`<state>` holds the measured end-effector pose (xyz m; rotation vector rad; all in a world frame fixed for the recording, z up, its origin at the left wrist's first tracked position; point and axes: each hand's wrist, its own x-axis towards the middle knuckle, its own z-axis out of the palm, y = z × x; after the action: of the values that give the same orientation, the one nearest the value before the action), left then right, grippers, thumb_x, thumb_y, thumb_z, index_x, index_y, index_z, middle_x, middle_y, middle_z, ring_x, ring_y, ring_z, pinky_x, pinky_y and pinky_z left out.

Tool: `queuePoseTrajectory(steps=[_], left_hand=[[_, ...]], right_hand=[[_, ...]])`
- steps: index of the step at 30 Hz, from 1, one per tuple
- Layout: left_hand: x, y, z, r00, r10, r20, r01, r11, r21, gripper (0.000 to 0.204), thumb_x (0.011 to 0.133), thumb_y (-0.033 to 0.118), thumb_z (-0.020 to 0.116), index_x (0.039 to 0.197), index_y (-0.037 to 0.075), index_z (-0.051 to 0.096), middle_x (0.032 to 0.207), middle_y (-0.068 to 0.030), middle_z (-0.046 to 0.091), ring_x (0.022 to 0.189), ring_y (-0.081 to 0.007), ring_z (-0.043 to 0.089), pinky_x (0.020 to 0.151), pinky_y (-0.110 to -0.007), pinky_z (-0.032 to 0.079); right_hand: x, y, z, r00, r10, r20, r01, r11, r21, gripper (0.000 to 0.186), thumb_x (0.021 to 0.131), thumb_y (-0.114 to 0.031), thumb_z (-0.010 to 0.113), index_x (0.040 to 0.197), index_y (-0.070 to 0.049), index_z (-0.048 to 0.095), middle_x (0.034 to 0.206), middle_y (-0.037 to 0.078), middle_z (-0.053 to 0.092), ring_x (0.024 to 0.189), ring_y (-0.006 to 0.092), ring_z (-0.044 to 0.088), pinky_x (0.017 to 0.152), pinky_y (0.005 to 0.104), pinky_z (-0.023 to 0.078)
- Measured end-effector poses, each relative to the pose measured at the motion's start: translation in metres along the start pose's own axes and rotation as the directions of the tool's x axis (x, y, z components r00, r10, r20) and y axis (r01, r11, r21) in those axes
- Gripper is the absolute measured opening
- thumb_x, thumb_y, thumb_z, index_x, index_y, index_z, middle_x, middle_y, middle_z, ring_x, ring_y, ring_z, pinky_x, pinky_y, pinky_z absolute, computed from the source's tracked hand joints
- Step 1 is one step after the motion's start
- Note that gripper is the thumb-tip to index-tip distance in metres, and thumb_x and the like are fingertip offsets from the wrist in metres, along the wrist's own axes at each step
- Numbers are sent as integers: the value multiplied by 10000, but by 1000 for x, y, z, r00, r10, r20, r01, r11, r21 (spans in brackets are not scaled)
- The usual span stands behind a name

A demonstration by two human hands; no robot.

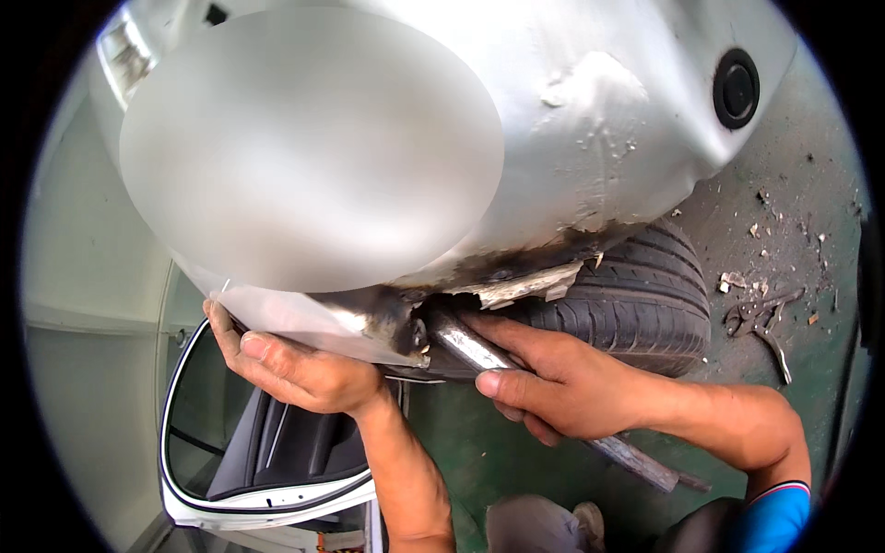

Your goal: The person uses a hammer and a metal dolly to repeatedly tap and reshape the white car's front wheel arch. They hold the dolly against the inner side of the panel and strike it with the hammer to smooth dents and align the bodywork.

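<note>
A silver-white car body panel (590, 157) fills the top, its lower edge torn, scorched and rusty. My left hand (295, 369) is closed round the panel's lower left edge, thumb bent and fingers reaching up along it. In my right hand (562, 382) is a worn steel bar (466, 343), held on a slant. Its upper end sits in the gap under the torn edge, beside the tyre (636, 300); whether it touches the metal there I cannot tell. The bar's lower end shows below my right hand, with a thinner dark rod beside it. A large blurred patch hides the panel's left part.
A white-framed car door (277, 498) with its window stands at the lower left. On the green floor (811, 258) to the right lie paint flakes, debris and pliers-like metal tools (763, 323). A round black fitting (737, 89) sits on the car at the upper right.
</note>
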<state>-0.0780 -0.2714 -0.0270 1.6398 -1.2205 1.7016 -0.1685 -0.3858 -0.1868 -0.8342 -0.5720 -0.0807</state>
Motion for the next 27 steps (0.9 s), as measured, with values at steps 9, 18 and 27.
queuePoseTrajectory(steps=[9, 18, 27], left_hand=[[-1, -6, 0, 998, 64, -26, -61, 994, 92, 574, 1075, 358, 293, 1348, -112, 478, 1378, -240, 495, 1279, -331, 491, 1078, -441, 403], [1, -3, -3, 996, 87, -31, -81, 984, 158, 563, 1072, 337, 286, 1342, -114, 489, 1366, -241, 510, 1273, -334, 497, 1081, -441, 400], [1, -7, -6, 995, 96, -18, -92, 987, 134, 565, 1071, 336, 287, 1347, -115, 486, 1386, -241, 499, 1288, -329, 489, 1086, -438, 394]], right_hand=[[-2, 0, 0, 996, -89, -28, 90, 996, 21, 505, 1005, -204, 531, 1429, 35, 395, 1230, 297, 590, 1115, 394, 601, 961, 416, 458], [-3, -2, -1, 961, -71, -267, 30, 988, -154, 388, 978, -216, 577, 1231, 72, 518, 1009, 280, 636, 938, 389, 629, 823, 437, 495], [-6, -18, -4, 942, 39, -334, -70, 994, -80, 292, 970, -191, 589, 1124, 55, 563, 996, 270, 655, 960, 406, 632, 839, 455, 495]])
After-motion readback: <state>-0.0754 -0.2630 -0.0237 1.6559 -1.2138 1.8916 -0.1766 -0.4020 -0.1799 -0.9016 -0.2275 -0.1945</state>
